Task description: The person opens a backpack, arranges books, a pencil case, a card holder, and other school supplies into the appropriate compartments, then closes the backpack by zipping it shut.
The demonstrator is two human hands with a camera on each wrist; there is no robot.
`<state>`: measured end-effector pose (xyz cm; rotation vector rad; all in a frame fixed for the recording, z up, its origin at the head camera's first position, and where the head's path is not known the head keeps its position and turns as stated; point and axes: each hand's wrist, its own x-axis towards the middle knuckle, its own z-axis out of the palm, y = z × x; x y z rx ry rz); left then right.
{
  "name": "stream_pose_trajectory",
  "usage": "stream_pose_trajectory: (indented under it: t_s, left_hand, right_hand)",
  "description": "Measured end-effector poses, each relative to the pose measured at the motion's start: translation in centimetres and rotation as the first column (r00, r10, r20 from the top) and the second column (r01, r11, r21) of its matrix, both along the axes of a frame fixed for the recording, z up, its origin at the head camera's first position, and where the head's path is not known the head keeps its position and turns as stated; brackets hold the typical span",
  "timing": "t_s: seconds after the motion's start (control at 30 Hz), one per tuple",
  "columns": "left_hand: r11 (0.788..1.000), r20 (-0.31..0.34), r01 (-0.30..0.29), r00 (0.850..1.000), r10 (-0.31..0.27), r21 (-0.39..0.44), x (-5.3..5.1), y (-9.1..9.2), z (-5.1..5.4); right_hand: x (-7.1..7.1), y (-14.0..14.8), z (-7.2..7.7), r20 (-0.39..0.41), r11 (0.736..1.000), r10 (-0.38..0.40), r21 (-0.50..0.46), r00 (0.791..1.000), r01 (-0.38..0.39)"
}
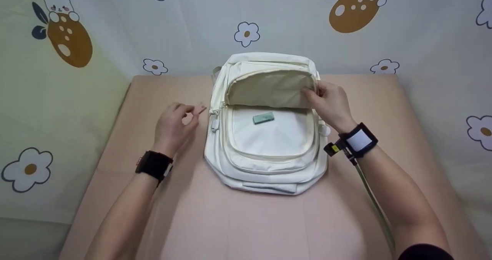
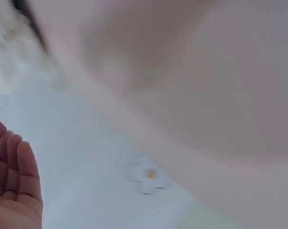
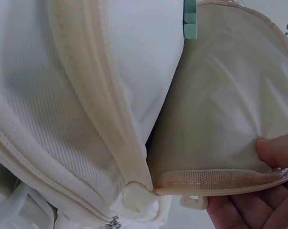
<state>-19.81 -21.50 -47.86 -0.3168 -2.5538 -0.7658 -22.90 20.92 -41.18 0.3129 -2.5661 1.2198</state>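
Note:
A cream-white backpack (image 1: 269,168) lies on the table with its front pocket unzipped. The pocket flap (image 1: 269,89) is folded up, its beige lining showing. My right hand (image 1: 332,102) grips the flap's right edge; in the right wrist view the thumb presses on the lining and the fingers are beneath. A small green block (image 1: 263,118) rests on the white inner face of the pocket. Left of the backpack, my left hand (image 1: 173,123) pinches a small pink piece (image 1: 199,108) between thumb and forefinger, apart from the bag. Its exact kind is too small to tell.
The pink-beige table (image 1: 238,229) stretches around the bag. Light curtains printed with flowers and rabbits (image 1: 203,25) stand close behind and at both sides. A cable (image 1: 373,198) runs along the right forearm from the wrist camera.

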Motion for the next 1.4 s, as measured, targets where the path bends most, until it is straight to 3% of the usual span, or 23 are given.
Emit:
stream_pose_trajectory:
  t_s: [0.07, 0.17, 0.3, 0.37, 0.43, 0.57, 0.77, 0.9, 0.97, 1.03, 1.13, 1.2, 1.27, 1.4]
  left_hand:
    - [0.991, -0.112, 0.126, 0.985, -0.132, -0.055, 1.3, 2.3, 1.2]
    - [0.950, -0.207, 0.278, 0.930, -0.303, -0.141, 2.7, 6.0, 3.0]
    - [0.884, -0.231, 0.400, 0.861, -0.453, -0.241, 3.9, 10.6, 4.3]
    - [0.861, -0.225, 0.425, 0.843, -0.488, -0.278, 4.0, 12.4, 4.4]
    - [0.850, -0.211, 0.432, 0.839, -0.501, -0.300, 3.9, 13.7, 4.2]
    - [0.848, -0.171, 0.415, 0.857, -0.486, -0.330, 3.6, 15.2, 3.4]
    - [0.844, -0.124, 0.397, 0.876, -0.466, -0.362, 3.7, 15.7, 2.8]
    - [0.843, -0.084, 0.425, 0.876, -0.474, -0.329, 3.8, 15.6, 3.2]
    - [0.847, -0.116, 0.434, 0.866, -0.486, -0.306, 3.9, 15.4, 3.6]
    - [0.855, -0.210, 0.423, 0.845, -0.492, -0.301, 3.8, 15.0, 4.3]
    - [0.890, -0.410, 0.341, 0.796, -0.445, -0.304, 3.5, 14.2, 5.6]
    - [0.919, -0.500, 0.269, 0.776, -0.385, -0.290, 3.2, 13.5, 6.5]
    - [0.938, -0.522, 0.238, 0.783, -0.340, -0.253, 3.0, 12.9, 7.3]
    - [0.937, -0.439, 0.287, 0.828, -0.347, -0.200, 2.9, 12.2, 7.9]
  right_hand:
    - [-0.1, -0.1, 0.2, -0.005, 1.000, -0.001, 0.001, 1.000, 0.001]
    - [-0.1, -0.2, 0.4, -0.013, 1.000, -0.002, 0.003, 1.000, 0.002]
    - [0.0, -0.2, 0.4, -0.017, 1.000, -0.006, 0.009, 1.000, 0.006]
    - [0.1, -0.3, 0.4, -0.020, 1.000, -0.005, 0.011, 1.000, 0.005]
    - [0.2, -0.4, 0.3, -0.017, 1.000, -0.002, 0.004, 1.000, 0.002]
    - [0.3, -0.5, 0.2, -0.011, 1.000, 0.009, 0.003, 1.000, -0.009]
    - [0.3, -0.3, 0.2, -0.016, 1.000, 0.011, 0.000, 1.000, -0.011]
    - [0.4, -0.1, 0.0, -0.004, 1.000, 0.007, -0.005, 1.000, -0.008]
    - [0.4, -0.1, -0.1, -0.006, 1.000, 0.006, -0.007, 1.000, -0.006]
    - [0.5, -0.1, -0.2, -0.014, 1.000, 0.006, -0.008, 1.000, -0.006]
    - [0.8, 0.0, -0.3, -0.045, 1.000, 0.015, -0.003, 0.999, -0.015]
    - [1.2, 0.0, -0.4, -0.069, 1.000, 0.027, 0.005, 0.997, -0.026]
    - [1.6, 0.1, -0.6, -0.092, 0.999, 0.044, 0.018, 0.995, -0.043]
    - [2.6, 0.2, -1.0, -0.136, 0.996, 0.087, 0.030, 0.987, -0.084]
